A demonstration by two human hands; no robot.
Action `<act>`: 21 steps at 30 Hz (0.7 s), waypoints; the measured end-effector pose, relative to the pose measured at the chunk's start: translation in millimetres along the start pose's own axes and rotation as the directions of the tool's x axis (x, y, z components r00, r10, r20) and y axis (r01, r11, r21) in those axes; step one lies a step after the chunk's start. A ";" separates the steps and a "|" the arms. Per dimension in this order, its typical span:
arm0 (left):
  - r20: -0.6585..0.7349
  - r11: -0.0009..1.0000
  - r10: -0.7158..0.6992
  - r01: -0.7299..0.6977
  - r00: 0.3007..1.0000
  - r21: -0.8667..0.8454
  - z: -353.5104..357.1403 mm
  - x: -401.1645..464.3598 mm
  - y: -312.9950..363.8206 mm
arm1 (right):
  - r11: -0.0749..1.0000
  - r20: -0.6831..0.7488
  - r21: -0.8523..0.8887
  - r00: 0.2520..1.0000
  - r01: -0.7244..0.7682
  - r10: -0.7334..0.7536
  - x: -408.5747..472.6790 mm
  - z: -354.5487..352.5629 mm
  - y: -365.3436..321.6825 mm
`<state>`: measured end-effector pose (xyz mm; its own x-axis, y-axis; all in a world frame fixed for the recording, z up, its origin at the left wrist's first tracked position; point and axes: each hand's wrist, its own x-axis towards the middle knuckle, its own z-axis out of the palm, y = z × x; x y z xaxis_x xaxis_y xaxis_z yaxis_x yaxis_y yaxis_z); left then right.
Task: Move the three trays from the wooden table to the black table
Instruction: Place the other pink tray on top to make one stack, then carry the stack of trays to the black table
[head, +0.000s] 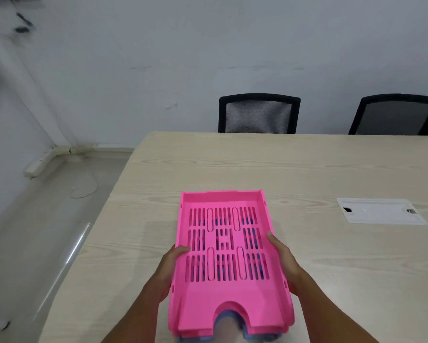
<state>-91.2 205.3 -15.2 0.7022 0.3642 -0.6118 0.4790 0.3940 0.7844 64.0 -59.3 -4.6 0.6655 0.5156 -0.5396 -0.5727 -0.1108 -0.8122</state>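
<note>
A stack of trays (229, 263) sits low in the frame's centre, on the pale wooden desk (331, 169). The left hand (169, 271) and right hand (286, 263) grasp its long sides, thumbs over the rims. The top tray is bright pink slotted plastic with a notched near edge; blue shows beneath. It looks light, stiff and smooth, best gripped at both side walls.

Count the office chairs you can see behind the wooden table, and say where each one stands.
2. One mesh-backed chair stands behind the table's far edge near the middle; the other chair stands further right, cut off by the frame. More may be out of view.
</note>
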 end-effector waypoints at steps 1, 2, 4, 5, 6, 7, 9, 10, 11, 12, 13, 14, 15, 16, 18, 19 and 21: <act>-0.012 1.000 -0.001 0.001 1.000 -0.009 -2.2 -4.6 -2.4 | 1.000 0.016 0.000 1.000 -0.005 0.005 0.9 2.8 0.4; -0.029 1.000 0.000 -0.001 1.000 -0.025 -6.1 -8.6 -5.5 | 1.000 0.031 -0.007 0.999 -0.011 0.011 2.7 6.3 0.8; -0.077 0.998 0.003 -0.008 0.997 -0.064 -15.8 -19.7 -11.9 | 0.999 0.080 -0.026 0.997 -0.020 0.022 4.2 17.2 0.0; -0.099 0.996 0.009 -0.018 0.995 -0.086 -22.2 -25.7 -15.5 | 0.999 0.103 -0.041 0.994 -0.027 0.031 5.5 23.9 -0.5; -0.122 0.994 0.015 -0.028 0.992 -0.103 -29.4 -31.9 -19.1 | 0.998 0.130 -0.054 0.991 -0.035 0.042 6.5 31.6 -1.4; -0.150 0.992 0.018 -0.036 0.989 -0.123 -37.6 -37.4 -23.7 | 0.997 0.163 -0.064 0.985 -0.044 0.054 8.5 39.6 -1.5; -0.211 0.986 0.017 -0.051 0.977 -0.157 -54.0 -51.7 -32.3 | 0.994 0.223 -0.085 0.971 -0.068 0.086 14.2 57.4 -0.4; -0.242 0.984 0.022 -0.063 0.970 -0.165 -62.0 -60.4 -36.2 | 0.992 0.251 -0.100 0.963 -0.079 0.102 17.1 67.8 1.2; -0.269 0.982 0.031 -0.079 0.963 -0.171 -70.8 -69.1 -40.3 | 0.989 0.275 -0.123 0.954 -0.085 0.116 18.9 79.6 2.5; -0.297 0.978 0.036 -0.094 0.954 -0.184 -79.5 -78.9 -44.4 | 0.985 0.297 -0.147 0.946 -0.087 0.127 21.0 92.7 4.4; -0.328 0.972 0.033 -0.107 0.944 -0.210 -88.6 -89.2 -48.4 | 0.981 0.319 -0.172 0.938 -0.087 0.139 23.2 106.6 6.8; -0.357 0.965 0.029 -0.120 0.934 -0.235 -98.5 -99.0 -53.3 | 0.976 0.340 -0.200 0.929 -0.084 0.149 25.0 121.8 9.4; -0.386 0.958 0.027 -0.133 0.922 -0.252 -109.0 -108.7 -58.5 | 0.971 0.361 -0.227 0.919 -0.080 0.160 26.0 138.2 12.0; -0.413 0.953 0.025 -0.146 0.910 -0.265 -119.4 -118.8 -63.3 | 0.965 0.390 -0.252 0.904 -0.074 0.172 26.5 155.0 14.9; -0.468 0.941 0.019 -0.174 0.883 -0.290 -142.7 -140.4 -73.8 | 0.953 0.445 -0.295 0.873 -0.067 0.199 27.2 191.7 23.3; -0.498 0.932 0.012 -0.189 0.867 -0.308 -155.7 -151.5 -79.3 | 0.944 0.468 -0.324 0.857 -0.061 0.217 27.6 211.0 28.9; -0.556 0.912 -0.006 -0.224 0.831 -0.344 -184.0 -175.5 -90.7 | 0.924 0.515 -0.380 0.819 -0.049 0.255 28.1 252.7 41.5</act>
<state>-354.8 260.9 2.2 0.2880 0.7697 -0.5697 0.0987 0.5679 0.8172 -62.0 165.3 2.5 0.1527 0.8311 -0.5347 -0.3796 -0.4502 -0.8082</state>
